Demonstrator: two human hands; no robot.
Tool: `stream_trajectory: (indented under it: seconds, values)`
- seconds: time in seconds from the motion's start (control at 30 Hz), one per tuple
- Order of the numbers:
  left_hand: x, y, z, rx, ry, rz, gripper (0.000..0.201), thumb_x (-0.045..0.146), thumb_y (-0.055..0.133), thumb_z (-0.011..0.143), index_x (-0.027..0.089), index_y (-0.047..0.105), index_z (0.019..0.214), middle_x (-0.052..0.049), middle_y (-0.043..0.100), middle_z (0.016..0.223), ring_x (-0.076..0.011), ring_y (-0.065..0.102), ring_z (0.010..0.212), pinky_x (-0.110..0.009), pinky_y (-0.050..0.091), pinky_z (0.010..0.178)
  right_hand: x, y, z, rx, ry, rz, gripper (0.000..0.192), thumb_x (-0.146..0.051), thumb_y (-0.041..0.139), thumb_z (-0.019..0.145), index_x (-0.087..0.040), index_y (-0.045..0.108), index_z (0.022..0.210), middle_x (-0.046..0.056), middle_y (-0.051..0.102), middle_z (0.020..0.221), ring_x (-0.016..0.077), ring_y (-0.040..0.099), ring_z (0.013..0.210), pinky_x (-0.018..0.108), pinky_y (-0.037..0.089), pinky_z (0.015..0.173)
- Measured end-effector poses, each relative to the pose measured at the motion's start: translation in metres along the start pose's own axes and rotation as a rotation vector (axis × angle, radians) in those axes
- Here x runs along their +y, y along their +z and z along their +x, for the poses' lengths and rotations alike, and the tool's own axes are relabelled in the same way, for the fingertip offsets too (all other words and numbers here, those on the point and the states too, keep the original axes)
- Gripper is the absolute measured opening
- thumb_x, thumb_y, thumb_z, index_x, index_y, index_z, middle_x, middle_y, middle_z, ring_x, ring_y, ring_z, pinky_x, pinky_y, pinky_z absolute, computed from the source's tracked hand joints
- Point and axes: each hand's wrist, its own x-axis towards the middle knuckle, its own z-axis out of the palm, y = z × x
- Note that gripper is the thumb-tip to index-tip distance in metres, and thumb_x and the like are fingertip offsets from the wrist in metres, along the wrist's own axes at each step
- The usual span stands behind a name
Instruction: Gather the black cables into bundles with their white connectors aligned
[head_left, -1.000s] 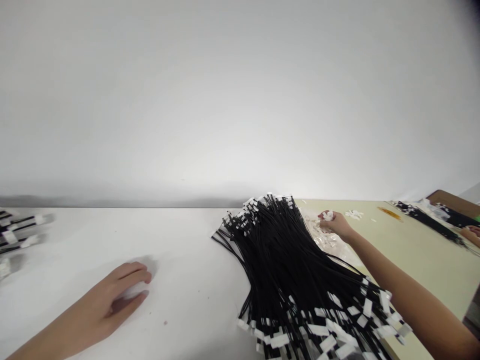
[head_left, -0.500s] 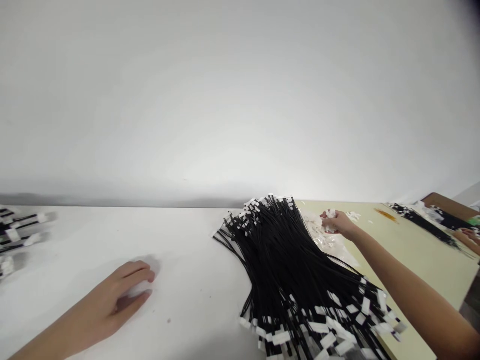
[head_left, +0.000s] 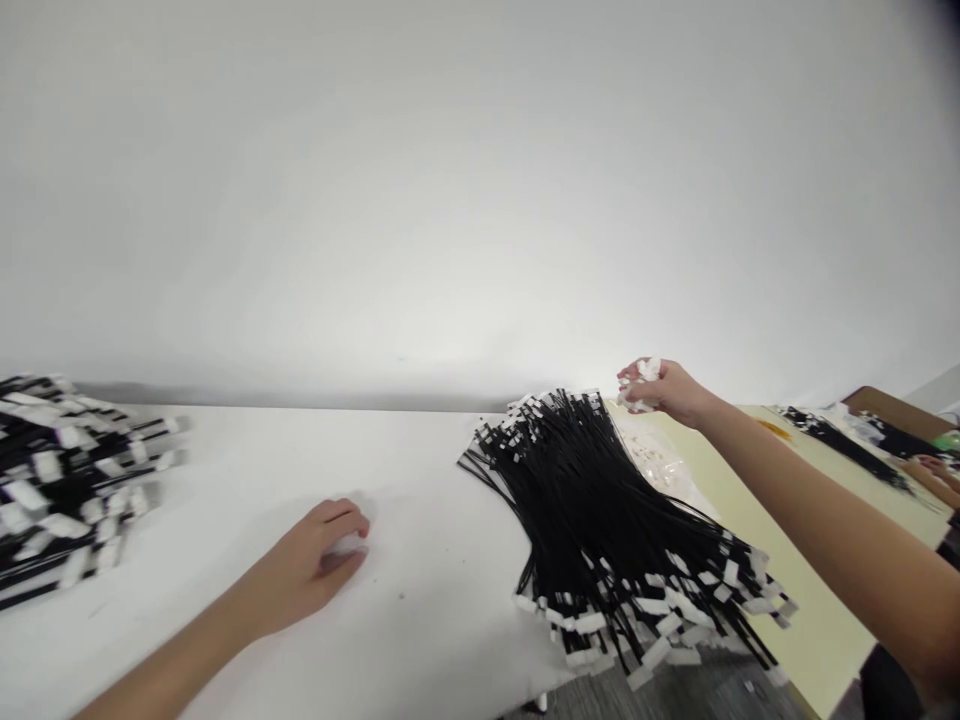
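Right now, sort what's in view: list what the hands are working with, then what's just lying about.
In hand:
right hand clutching small white pieces
clear bag of white pieces
black wire pile
left hand flat on white table

Lying about:
wire stack, far left
wires, far right

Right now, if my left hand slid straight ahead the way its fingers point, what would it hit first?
Probably the pile of black cables. Your left hand lies flat on the white table, fingers aimed right and slightly away; only bare tabletop shows between. Depth is unclear, so it might pass the pile's far end.
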Motion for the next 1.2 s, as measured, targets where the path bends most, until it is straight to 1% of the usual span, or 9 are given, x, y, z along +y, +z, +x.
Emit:
stream_trajectory:
  seconds: [0.07,0.2,0.3,0.4,0.5,0.6,0.77,0.93,1.2]
  values:
    - [-0.007,-0.008,0.000,-0.207,0.012,-0.106,0.019,0.034,0.045,0.076,0.024,0.059,0.083,-0.006,0.058,0.092,-0.0177,0.055,0.083,-0.023,0.047,0.058,-0.024,0.037,-0.001,-0.075,-0.051,0.030,0.035,-0.010,0.071,0.043,-0.015,0.050,0.071,0.005,0.059,0.079,0.0149,0.058,0.062,0.024,0.049,0.048]
    - [-0.016,-0.020,-0.001,-0.264,-0.045,-0.207,0.019,0.032,0.045,0.078,0.022,0.056,0.089,-0.006,0.057,0.093,-0.0173,0.055,0.082,-0.027,0.046,0.064,-0.062,0.135,-0.003,-0.229,-0.104,0.049,0.034,-0.010,0.068,0.045,-0.015,0.055,0.076,0.002,0.059,0.072,0.0140,0.057,0.061,0.024,0.049,0.047]
    - [-0.022,-0.024,-0.001,-0.147,-0.129,-0.300,0.021,0.034,0.045,0.078,0.022,0.055,0.093,-0.005,0.057,0.092,-0.0168,0.055,0.082,-0.029,0.046,0.066,-0.076,0.218,-0.004,-0.403,-0.095,0.040,0.032,-0.011,0.065,0.047,-0.014,0.056,0.077,-0.001,0.057,0.065,0.0112,0.054,0.051,0.023,0.047,0.043]
    - [-0.033,-0.028,0.003,0.078,-0.224,-0.419,0.026,0.038,0.041,0.081,0.020,0.052,0.097,-0.006,0.054,0.097,-0.0167,0.054,0.088,-0.029,0.048,0.068,-0.071,0.298,-0.004,-0.548,-0.101,-0.016,0.029,-0.011,0.062,0.047,-0.015,0.054,0.075,-0.003,0.056,0.062,0.0100,0.053,0.050,0.023,0.047,0.043]
    - [-0.052,-0.032,0.012,0.293,-0.228,-0.382,0.030,0.039,0.039,0.083,0.020,0.049,0.104,-0.008,0.051,0.109,-0.0171,0.051,0.096,-0.032,0.047,0.077,-0.054,0.366,-0.001,-0.535,-0.193,-0.362,0.023,-0.013,0.058,0.053,-0.016,0.053,0.076,-0.003,0.058,0.064,0.0089,0.054,0.050,0.019,0.044,0.044]
    - [-0.069,-0.033,0.019,0.374,-0.256,-0.322,0.038,0.039,0.036,0.085,0.019,0.045,0.116,-0.011,0.045,0.121,-0.0193,0.048,0.105,-0.036,0.043,0.086,-0.039,0.411,0.003,-0.538,-0.270,-0.656,0.020,-0.017,0.059,0.054,-0.015,0.055,0.073,-0.001,0.061,0.066,0.0119,0.057,0.055,0.020,0.043,0.047]
    - [-0.081,-0.025,0.021,0.250,-0.185,-0.182,0.051,0.039,0.035,0.086,0.017,0.033,0.132,-0.014,0.038,0.132,-0.0246,0.034,0.122,-0.042,0.028,0.101,-0.030,0.435,0.008,-0.556,-0.352,-0.816,0.019,-0.018,0.062,0.051,-0.015,0.058,0.070,0.003,0.063,0.073,0.0191,0.059,0.070,0.023,0.041,0.056]
    - [-0.084,-0.019,0.020,0.167,-0.188,-0.083,0.057,0.038,0.038,0.084,0.017,0.028,0.136,-0.016,0.033,0.137,-0.0283,0.031,0.125,-0.044,0.028,0.100,-0.025,0.431,0.013,-0.633,-0.368,-0.891,0.034,-0.023,0.066,0.050,-0.017,0.061,0.082,0.002,0.063,0.083,0.0167,0.058,0.071,0.021,0.040,0.055]
    - [-0.084,-0.019,0.022,0.147,-0.170,0.000,0.055,0.030,0.038,0.083,0.014,0.029,0.135,-0.015,0.037,0.134,-0.0264,0.035,0.123,-0.041,0.031,0.098,-0.024,0.424,0.004,-0.653,-0.444,-0.946,0.068,-0.045,0.070,0.053,-0.021,0.052,0.114,0.009,0.056,0.109,0.0253,0.055,0.096,0.031,0.043,0.078]
